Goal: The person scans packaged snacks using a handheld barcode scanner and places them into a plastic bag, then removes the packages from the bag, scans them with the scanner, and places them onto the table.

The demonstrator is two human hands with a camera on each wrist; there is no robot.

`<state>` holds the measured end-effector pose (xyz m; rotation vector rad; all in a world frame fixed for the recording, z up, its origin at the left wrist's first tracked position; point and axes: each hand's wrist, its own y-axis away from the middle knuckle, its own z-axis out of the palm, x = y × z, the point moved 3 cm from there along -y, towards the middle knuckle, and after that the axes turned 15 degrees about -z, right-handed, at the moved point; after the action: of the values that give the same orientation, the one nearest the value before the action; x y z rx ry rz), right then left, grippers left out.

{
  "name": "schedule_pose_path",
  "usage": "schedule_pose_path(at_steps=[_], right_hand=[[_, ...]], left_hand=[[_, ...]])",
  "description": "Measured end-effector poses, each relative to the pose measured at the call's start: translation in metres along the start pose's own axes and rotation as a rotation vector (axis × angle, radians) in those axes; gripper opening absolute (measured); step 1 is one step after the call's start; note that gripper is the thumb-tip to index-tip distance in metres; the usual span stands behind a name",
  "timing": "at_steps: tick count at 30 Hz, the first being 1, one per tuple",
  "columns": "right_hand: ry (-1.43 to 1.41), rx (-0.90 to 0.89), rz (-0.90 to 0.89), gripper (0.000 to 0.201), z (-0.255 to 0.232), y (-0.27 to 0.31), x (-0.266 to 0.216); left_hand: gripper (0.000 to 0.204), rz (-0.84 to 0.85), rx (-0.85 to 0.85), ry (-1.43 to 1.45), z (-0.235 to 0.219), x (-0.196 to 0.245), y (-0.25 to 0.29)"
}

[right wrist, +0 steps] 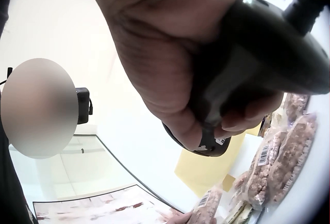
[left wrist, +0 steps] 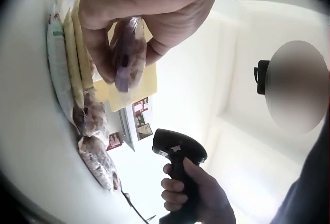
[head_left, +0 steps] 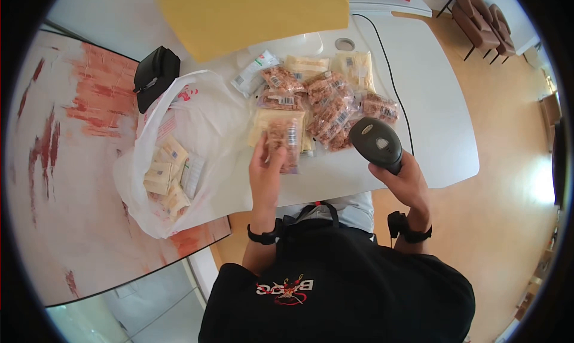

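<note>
My left hand pinches a clear packet of pinkish-brown flakes between thumb and fingers. A barcode label on the packet faces up in the head view; in the left wrist view the packet is seen edge-on. My right hand grips a black handheld barcode scanner by its handle, its rounded head pointing toward the packets. Beyond both hands lies a heap of similar flake packets, several with barcodes showing. Pale yellow packets lie among them, and a white-and-green packet is at the heap's left.
On the left, a white plastic bag stands with its mouth spread, holding several cream-coloured packets. Behind it is a black case. A yellow sheet rises at the back. A black cable crosses the white table.
</note>
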<state>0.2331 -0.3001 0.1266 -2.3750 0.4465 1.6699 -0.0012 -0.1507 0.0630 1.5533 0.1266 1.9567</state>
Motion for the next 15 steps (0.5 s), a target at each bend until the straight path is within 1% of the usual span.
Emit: schedule_pose_path(at_steps=[1, 2, 4, 6, 8, 9, 11, 12, 14, 15], right_hand=[[0.008, -0.010, 0.000, 0.032, 0.000, 0.000, 0.003], [0.017, -0.021, -0.003, 0.033, 0.000, 0.000, 0.005], [0.021, -0.028, 0.008, 0.034, 0.001, -0.001, 0.005], [0.005, -0.022, -0.027, 0.035, 0.003, -0.002, 0.000], [-0.005, -0.028, -0.024, 0.035, 0.004, -0.002, -0.002], [-0.008, -0.034, -0.020, 0.035, 0.004, -0.003, -0.003], [-0.015, -0.034, -0.010, 0.036, 0.003, -0.001, -0.002], [-0.021, -0.032, 0.003, 0.036, 0.003, -0.001, -0.001], [-0.020, -0.026, 0.003, 0.036, 0.002, -0.001, 0.002], [-0.018, -0.026, 0.002, 0.036, 0.002, -0.002, 0.004]], left_hand=[[0.057, 0.097, 0.096, -0.022, -0.006, 0.005, 0.002], [0.057, 0.093, 0.093, -0.037, -0.010, 0.011, 0.000], [0.058, 0.116, 0.089, -0.188, -0.013, 0.030, -0.008], [0.060, 0.115, 0.063, -0.255, -0.006, 0.045, -0.022], [0.063, 0.174, -0.085, -0.349, 0.000, 0.047, -0.039], [0.063, 0.176, -0.083, -0.352, -0.001, 0.045, -0.043], [0.067, 0.641, 0.343, -1.194, 0.002, 0.047, -0.043], [0.067, 0.644, 0.343, -1.196, 0.006, 0.047, -0.040], [0.075, 0.671, 0.309, -1.552, 0.020, 0.037, -0.030], [0.075, 0.665, 0.317, -1.556, 0.022, 0.031, -0.030]])
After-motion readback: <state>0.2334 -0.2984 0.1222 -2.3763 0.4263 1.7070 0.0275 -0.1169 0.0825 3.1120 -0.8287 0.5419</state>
